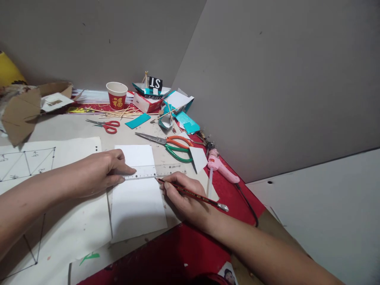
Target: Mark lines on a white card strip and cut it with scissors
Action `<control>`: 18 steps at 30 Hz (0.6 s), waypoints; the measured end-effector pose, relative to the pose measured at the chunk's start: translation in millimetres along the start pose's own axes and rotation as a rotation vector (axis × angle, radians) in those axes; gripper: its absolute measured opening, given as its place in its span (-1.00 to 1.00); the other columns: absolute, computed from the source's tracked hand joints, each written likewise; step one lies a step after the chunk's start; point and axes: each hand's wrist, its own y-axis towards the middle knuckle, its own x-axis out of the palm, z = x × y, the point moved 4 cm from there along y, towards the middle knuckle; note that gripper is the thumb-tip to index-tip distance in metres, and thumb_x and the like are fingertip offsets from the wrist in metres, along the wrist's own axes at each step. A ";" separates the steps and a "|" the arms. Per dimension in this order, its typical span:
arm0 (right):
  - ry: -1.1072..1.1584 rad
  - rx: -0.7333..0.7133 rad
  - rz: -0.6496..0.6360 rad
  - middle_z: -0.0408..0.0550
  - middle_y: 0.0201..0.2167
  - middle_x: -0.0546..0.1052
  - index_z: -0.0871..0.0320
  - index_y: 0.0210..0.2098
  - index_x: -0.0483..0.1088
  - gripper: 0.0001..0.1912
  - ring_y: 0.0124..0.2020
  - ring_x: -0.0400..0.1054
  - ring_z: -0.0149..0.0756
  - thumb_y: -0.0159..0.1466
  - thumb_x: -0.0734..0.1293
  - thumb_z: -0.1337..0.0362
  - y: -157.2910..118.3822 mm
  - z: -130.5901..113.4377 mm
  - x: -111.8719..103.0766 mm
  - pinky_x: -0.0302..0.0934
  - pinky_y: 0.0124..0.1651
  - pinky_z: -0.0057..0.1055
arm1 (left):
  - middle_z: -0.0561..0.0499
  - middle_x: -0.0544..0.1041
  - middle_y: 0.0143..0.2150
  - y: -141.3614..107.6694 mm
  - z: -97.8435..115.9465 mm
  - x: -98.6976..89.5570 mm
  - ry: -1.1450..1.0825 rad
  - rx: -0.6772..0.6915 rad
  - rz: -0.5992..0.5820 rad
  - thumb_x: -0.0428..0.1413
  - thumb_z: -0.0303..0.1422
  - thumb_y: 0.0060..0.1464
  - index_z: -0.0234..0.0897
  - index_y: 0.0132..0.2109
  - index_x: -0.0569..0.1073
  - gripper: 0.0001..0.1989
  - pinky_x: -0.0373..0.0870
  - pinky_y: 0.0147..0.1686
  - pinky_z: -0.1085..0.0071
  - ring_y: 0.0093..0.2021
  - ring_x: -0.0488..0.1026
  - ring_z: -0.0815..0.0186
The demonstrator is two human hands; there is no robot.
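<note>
My left hand (102,174) presses a clear plastic ruler (145,175) flat across a white sheet of paper (138,209), thumb and index finger apart on it and the other fingers curled. The ruler reaches past the paper's right edge. Between the fingers of my right hand (188,206) is a dark red and black pencil (192,194). Its tip meets the ruler's lower edge near the right side of the paper. Whether a mark is there is too small to tell. Beneath my left forearm lies a larger sheet (86,158) with drawn lines and dots.
Beyond the paper lie orange-and-green-handled scissors (166,141) and small red scissors (108,126). A pink glue gun (221,168) rests at the right. Behind are a red paper cup (116,97), thin wooden sticks (121,113), teal pieces (138,120), a small model boat (151,90) and cut cardboard (22,113).
</note>
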 end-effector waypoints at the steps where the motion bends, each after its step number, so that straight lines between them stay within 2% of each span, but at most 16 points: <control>1: -0.008 -0.002 -0.003 -0.11 -0.43 0.57 0.13 -0.33 0.44 -0.87 -0.40 0.46 -0.34 0.25 0.24 0.38 0.0 -0.6 0.0 0.29 -0.31 -0.45 | -0.01 0.43 -0.19 -0.1 0.0 0.0 0.000 0.000 -0.003 0.03 -0.42 0.13 0.01 0.03 0.54 -0.62 0.26 -0.28 0.43 -0.28 0.41 0.28; 18: 0.023 0.023 0.009 -0.10 -0.42 0.58 0.13 -0.31 0.44 -0.87 -0.40 0.47 -0.31 0.25 0.24 0.35 0.7 0.3 -0.9 0.30 -0.32 -0.42 | 0.00 0.41 -0.20 0.0 0.5 0.4 0.000 -0.008 -0.008 0.02 -0.42 0.13 0.00 0.03 0.54 -0.63 0.26 -0.25 0.42 -0.25 0.40 0.27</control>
